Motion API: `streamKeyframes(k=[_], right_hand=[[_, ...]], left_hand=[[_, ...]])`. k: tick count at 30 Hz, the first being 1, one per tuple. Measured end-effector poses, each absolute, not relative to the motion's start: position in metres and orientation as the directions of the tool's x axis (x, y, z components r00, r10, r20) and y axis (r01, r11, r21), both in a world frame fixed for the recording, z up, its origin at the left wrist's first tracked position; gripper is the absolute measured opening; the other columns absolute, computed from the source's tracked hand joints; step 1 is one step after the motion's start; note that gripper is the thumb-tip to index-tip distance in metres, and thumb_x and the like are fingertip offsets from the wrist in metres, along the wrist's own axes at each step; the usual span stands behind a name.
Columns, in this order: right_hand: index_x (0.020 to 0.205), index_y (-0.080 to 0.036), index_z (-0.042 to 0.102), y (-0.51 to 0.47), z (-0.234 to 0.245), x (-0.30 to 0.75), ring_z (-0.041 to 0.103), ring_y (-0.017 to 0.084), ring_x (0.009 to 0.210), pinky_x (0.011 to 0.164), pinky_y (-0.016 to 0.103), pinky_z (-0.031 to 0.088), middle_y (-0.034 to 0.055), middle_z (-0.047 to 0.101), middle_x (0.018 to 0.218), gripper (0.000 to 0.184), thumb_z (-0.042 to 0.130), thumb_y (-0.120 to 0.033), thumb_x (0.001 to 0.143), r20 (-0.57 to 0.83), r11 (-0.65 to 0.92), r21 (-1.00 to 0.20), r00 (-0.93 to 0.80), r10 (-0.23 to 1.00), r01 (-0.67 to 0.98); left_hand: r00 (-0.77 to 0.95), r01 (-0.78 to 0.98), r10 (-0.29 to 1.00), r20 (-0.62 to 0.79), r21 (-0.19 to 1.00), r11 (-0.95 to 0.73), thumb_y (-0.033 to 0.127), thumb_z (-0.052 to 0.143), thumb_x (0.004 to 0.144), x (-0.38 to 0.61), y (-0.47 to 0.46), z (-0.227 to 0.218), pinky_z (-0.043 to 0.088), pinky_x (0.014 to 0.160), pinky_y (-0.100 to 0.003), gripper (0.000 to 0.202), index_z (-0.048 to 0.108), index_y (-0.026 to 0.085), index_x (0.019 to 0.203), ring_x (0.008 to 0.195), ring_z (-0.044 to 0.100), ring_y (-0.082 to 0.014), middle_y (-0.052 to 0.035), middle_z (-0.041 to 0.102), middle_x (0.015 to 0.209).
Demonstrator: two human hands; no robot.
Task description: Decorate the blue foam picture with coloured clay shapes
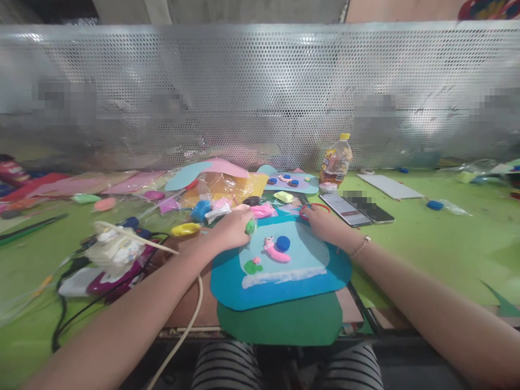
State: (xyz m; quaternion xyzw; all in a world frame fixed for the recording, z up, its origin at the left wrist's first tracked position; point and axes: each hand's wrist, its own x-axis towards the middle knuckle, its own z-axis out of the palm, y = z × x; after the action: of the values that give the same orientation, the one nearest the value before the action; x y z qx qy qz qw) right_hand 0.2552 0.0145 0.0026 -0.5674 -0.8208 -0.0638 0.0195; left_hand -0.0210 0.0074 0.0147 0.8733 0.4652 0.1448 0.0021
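Left hand [236, 226]: fingers clamped on green clay [250, 227]. Right hand [320, 221]: by red loop [324, 206], finger closure indeterminable. Decorated card [280, 295] lies at near edge of tabletop [430, 254]. Apparent step: clay handling; next move calls for steady grip.

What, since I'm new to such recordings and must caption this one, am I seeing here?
There is no machine: these are a person's bare left hand and right hand. The one picture comes from a camera worn on the head, looking forward and down. Between the arms lies a blue sheet bearing a pink figure, a blue disc and a white strip; a green sheet shows below its near edge. Beyond, on the green table, are a lit phone and a bottle. The left hand is at a small green lump, the right hand at a red loop; whether either is gripped is hard to tell.
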Motion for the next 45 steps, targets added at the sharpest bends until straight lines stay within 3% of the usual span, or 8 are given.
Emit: streamKeyframes(k=[8, 15, 21, 28, 35, 38, 41, 45], right_hand=[[0.122, -0.012, 0.046, 0.015, 0.006, 0.258, 0.048, 0.024, 0.110, 0.080, 0.029, 0.038, 0.0184, 0.044, 0.124, 0.042, 0.030, -0.001, 0.085, 0.185, 0.362, 0.064, -0.368, 0.911, 0.930], [0.118, -0.012, 0.050, 0.014, 0.007, 0.259, 0.055, 0.024, 0.094, 0.076, 0.032, 0.040, 0.0189, 0.047, 0.121, 0.041, 0.028, -0.001, 0.084, 0.221, 0.351, 0.012, -0.345, 0.912, 0.936], [0.121, -0.010, 0.049, 0.022, -0.001, 0.259, 0.052, 0.025, 0.103, 0.083, 0.031, 0.040, 0.0198, 0.048, 0.120, 0.045, 0.032, 0.002, 0.081, 0.217, 0.386, -0.044, -0.368, 0.904, 0.921], [0.126, -0.009, 0.047, 0.015, -0.009, 0.239, 0.053, 0.021, 0.101, 0.085, 0.029, 0.040, 0.0179, 0.051, 0.115, 0.050, 0.031, 0.003, 0.080, 0.194, 0.442, -0.068, -0.423, 0.885, 0.894], [0.122, -0.005, 0.050, 0.010, 0.000, 0.240, 0.047, 0.026, 0.105, 0.089, 0.038, 0.037, 0.0207, 0.050, 0.113, 0.050, 0.032, 0.006, 0.077, 0.197, 0.493, -0.005, -0.482, 0.854, 0.870], [0.116, -0.010, 0.054, 0.002, 0.009, 0.234, 0.047, 0.026, 0.101, 0.086, 0.039, 0.038, 0.0174, 0.051, 0.108, 0.036, 0.035, -0.005, 0.086, 0.297, 0.609, 0.006, -0.583, 0.756, 0.793], [0.106, -0.012, 0.055, -0.017, 0.018, 0.219, 0.048, 0.021, 0.096, 0.083, 0.034, 0.041, 0.0127, 0.053, 0.102, 0.022, 0.040, -0.020, 0.092, 0.434, 0.863, -0.058, -0.766, 0.475, 0.502], [0.088, -0.016, 0.057, -0.046, 0.021, 0.197, 0.047, 0.015, 0.072, 0.064, 0.027, 0.039, 0.0048, 0.053, 0.082, 0.023, 0.042, -0.033, 0.093, 0.341, 0.939, -0.041, -0.878, 0.335, 0.342]], left_hand=[[0.510, 0.810, 0.829, 0.228, 0.198, -0.552, 0.010, 0.053, 0.059, -0.021, 0.010, 0.010, 0.047, 0.072, -0.030, 0.022, 0.057, 0.022, 0.077, 0.089, 0.059, -0.0234, -0.0038, 0.059, 0.094], [0.473, 0.843, 0.860, 0.190, 0.185, -0.504, 0.010, 0.054, 0.060, -0.021, 0.008, 0.013, 0.045, 0.068, -0.026, 0.024, 0.056, 0.021, 0.080, 0.083, 0.060, -0.0206, -0.0029, 0.061, 0.097], [0.434, 0.869, 0.869, 0.239, 0.143, -0.474, 0.011, 0.052, 0.062, -0.021, 0.009, 0.014, 0.043, 0.068, -0.027, 0.029, 0.053, 0.022, 0.089, 0.091, 0.060, -0.0229, -0.0040, 0.060, 0.106], [0.406, 0.890, 0.873, 0.270, 0.102, -0.445, 0.024, 0.053, 0.072, -0.020, 0.012, 0.009, 0.044, 0.066, -0.032, 0.032, 0.048, 0.021, 0.104, 0.088, 0.061, -0.0268, -0.0068, 0.063, 0.096], [0.402, 0.887, 0.863, 0.306, 0.103, -0.450, 0.031, 0.049, 0.084, -0.026, 0.019, 0.001, 0.044, 0.085, -0.037, 0.038, 0.040, 0.017, 0.118, 0.108, 0.055, -0.0278, -0.0128, 0.056, 0.118], [0.437, 0.872, 0.848, 0.299, 0.092, -0.481, 0.025, 0.051, 0.082, -0.028, 0.020, -0.001, 0.042, 0.092, -0.037, 0.040, 0.040, 0.017, 0.120, 0.114, 0.052, -0.0269, -0.0132, 0.053, 0.123], [0.475, 0.854, 0.831, 0.290, 0.076, -0.515, 0.023, 0.051, 0.082, -0.029, 0.021, -0.005, 0.040, 0.096, -0.038, 0.044, 0.038, 0.015, 0.123, 0.119, 0.048, -0.0269, -0.0145, 0.050, 0.128], [0.500, 0.841, 0.816, 0.289, 0.064, -0.538, 0.024, 0.051, 0.082, -0.029, 0.023, -0.008, 0.039, 0.098, -0.039, 0.047, 0.037, 0.014, 0.125, 0.124, 0.043, -0.0271, -0.0158, 0.046, 0.133]])
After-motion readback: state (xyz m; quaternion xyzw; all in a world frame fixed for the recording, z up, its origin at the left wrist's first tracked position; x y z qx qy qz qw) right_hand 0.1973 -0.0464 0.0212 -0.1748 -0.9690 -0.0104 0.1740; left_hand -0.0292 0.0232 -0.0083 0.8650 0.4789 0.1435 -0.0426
